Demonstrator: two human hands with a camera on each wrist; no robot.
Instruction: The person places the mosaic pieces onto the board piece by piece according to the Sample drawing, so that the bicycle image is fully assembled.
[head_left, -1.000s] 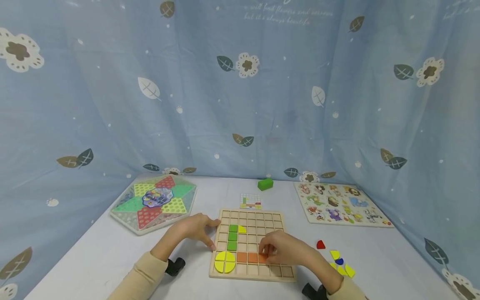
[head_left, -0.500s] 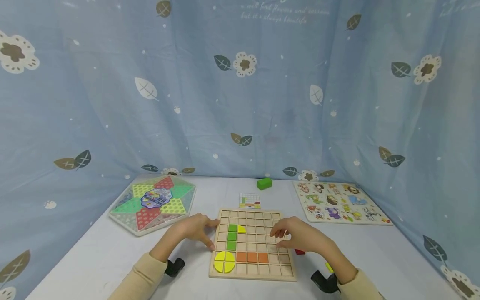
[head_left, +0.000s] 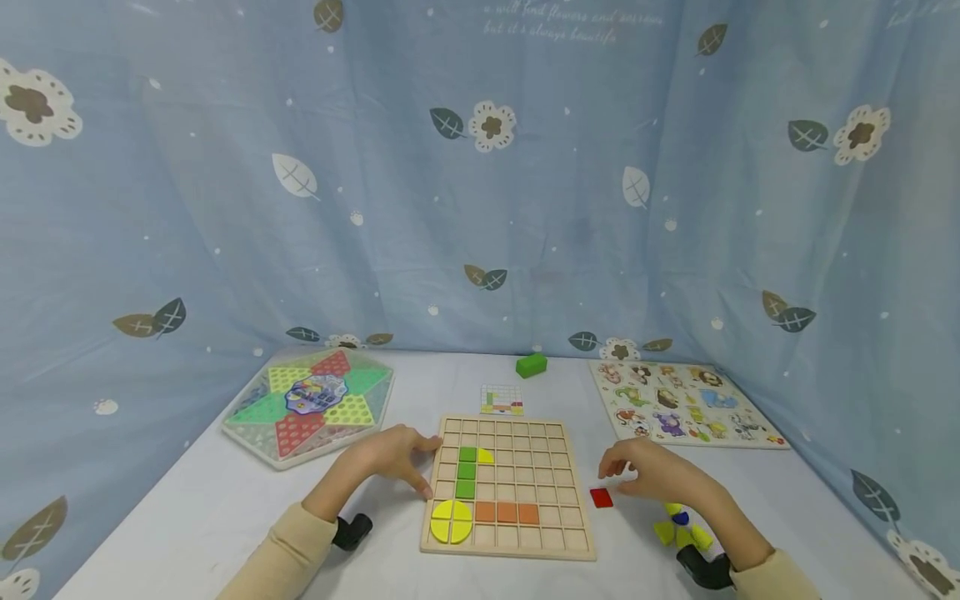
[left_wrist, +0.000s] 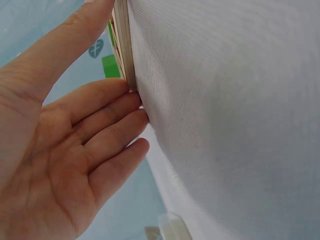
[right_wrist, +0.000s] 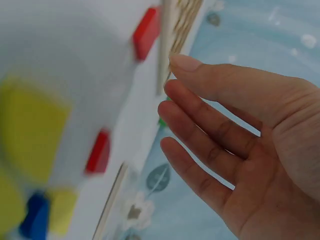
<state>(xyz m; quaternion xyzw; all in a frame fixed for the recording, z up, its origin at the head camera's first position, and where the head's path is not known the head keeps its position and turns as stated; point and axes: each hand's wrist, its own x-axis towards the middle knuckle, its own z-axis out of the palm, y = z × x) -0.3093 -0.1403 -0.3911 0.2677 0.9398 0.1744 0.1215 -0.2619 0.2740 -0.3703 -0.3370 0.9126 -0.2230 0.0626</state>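
A wooden grid board (head_left: 529, 542) lies on the white table. It carries green squares (head_left: 467, 472), a yellow quarter piece (head_left: 486, 456), orange squares (head_left: 507, 513) and a yellow circle of quarters (head_left: 441, 532). My left hand (head_left: 390, 458) rests against the board's left edge, thumb and fingers extended; the left wrist view shows fingertips (left_wrist: 136, 100) touching the edge. Off the board's right side, my right hand (head_left: 660, 475) hovers with nothing in it, its fingers loosely bent. A red square (head_left: 602, 497) lies just below its fingertips. A second red piece (right_wrist: 99, 152) appears in the right wrist view.
Yellow pieces (head_left: 663, 533) and a blue piece (head_left: 681, 518) lie under the right forearm. Behind the board are a small pattern card (head_left: 502, 399) and a green block (head_left: 531, 365). A hexagonal game board (head_left: 315, 400) stands left, an animal puzzle (head_left: 682, 408) right.
My right hand has left the last orange square on the board and moved right, past the board's edge. A red square shows beside the board. My left hand has stayed put.
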